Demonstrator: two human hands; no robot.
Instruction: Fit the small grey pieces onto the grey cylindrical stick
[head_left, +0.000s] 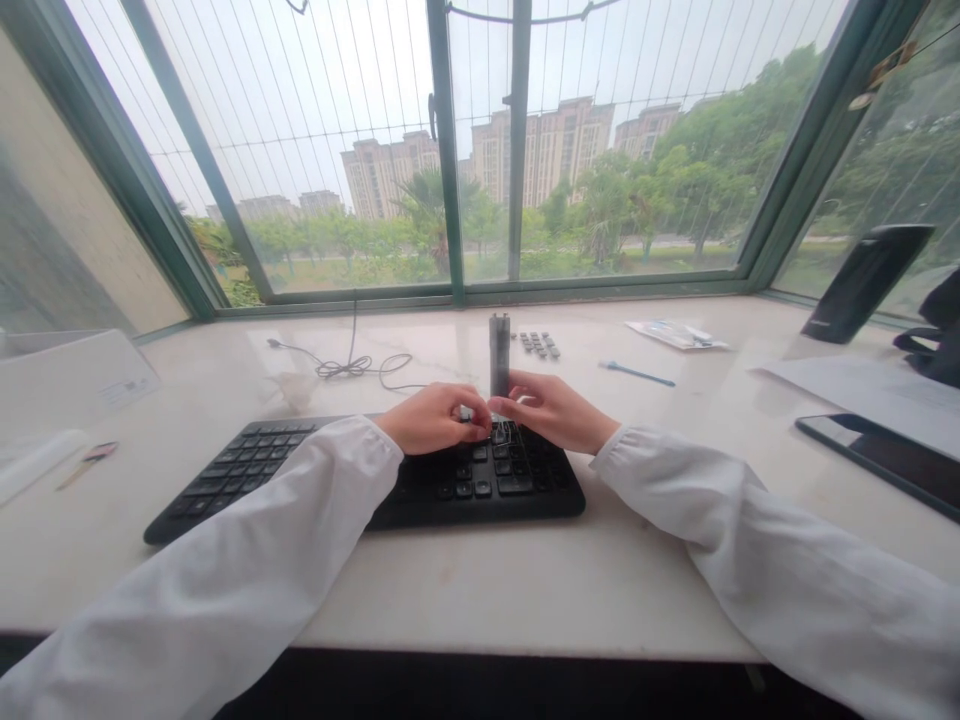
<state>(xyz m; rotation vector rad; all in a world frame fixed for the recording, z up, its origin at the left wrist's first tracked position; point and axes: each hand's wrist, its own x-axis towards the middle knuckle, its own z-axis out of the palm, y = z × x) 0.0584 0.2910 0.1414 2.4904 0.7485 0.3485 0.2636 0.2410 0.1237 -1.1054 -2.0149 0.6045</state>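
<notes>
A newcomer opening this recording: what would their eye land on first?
Probably the wide window, with tower blocks outside. Next, the upright grey object in the right hand, standing out above the black keyboard; small dark pieces lie beyond.

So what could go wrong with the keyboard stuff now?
The upright dark tool in the right hand might slip and scratch or bump the keyboard under it. The little loose pieces, which look like keys, sit just beyond that hand, so a bump could scatter or mix them up. The looped cable lies beyond the left hand and could snag if that hand reached forward.
</notes>
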